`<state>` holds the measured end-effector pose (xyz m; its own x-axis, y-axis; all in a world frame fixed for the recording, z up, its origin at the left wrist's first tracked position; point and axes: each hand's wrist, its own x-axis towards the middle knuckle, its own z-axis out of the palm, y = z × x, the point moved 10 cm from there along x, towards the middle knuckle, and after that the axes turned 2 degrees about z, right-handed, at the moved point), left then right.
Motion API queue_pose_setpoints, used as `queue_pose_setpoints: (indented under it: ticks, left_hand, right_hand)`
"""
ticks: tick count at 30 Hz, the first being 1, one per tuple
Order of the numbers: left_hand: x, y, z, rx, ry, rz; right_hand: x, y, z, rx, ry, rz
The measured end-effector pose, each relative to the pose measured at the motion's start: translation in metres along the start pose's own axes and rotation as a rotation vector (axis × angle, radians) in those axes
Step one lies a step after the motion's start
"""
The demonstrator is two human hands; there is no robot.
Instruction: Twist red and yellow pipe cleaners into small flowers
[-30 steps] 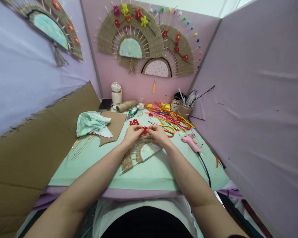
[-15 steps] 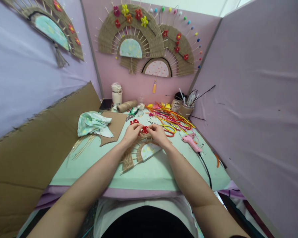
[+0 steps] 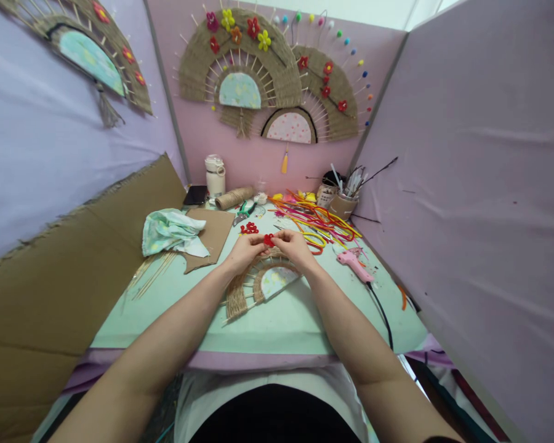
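Between my two hands is a small red pipe-cleaner flower (image 3: 268, 240). My left hand (image 3: 248, 251) pinches it from the left, and the fingers of my right hand (image 3: 292, 245) grip its right side. Below them on the table lies a twine-woven fan (image 3: 237, 298) with a pale green patterned half-round centre (image 3: 277, 280); my wrists and hands cover part of its upper edge. Just beyond my left hand rests a group of red pipe-cleaner flowers (image 3: 249, 228).
A pink glue gun (image 3: 354, 264) with a black cord lies at right. Colourful pipe cleaners (image 3: 323, 221) spread behind my right hand. At left are a crumpled cloth (image 3: 173, 231), cardboard (image 3: 216, 234) and thin sticks (image 3: 156, 274). Green-handled pliers (image 3: 244, 211), a twine roll (image 3: 234, 197) and a cup (image 3: 215, 175) stand farther back.
My left hand has shifted slightly down, away from the group of red flowers, which now shows more fully. The held flower has turned a little between my fingers. The view has moved slightly.
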<state>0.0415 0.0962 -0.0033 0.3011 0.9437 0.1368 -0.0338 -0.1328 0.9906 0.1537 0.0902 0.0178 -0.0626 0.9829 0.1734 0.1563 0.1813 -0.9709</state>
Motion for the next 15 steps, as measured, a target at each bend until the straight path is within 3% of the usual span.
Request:
queue_pose_setpoints:
  ticks: [8, 13, 15]
  left_hand:
    - [0.004, 0.011, -0.029, 0.095, 0.22, 0.174]
    - [0.002, 0.013, -0.034, 0.107, 0.274, 0.185]
    - [0.001, 0.016, -0.033, 0.125, 0.285, 0.182]
  right_hand:
    - [0.007, 0.0, -0.012, 0.107, 0.072, -0.039]
    - [0.0, 0.003, 0.013, 0.058, -0.147, 0.064]
    - [-0.002, 0.003, 0.017, 0.076, -0.167, 0.071]
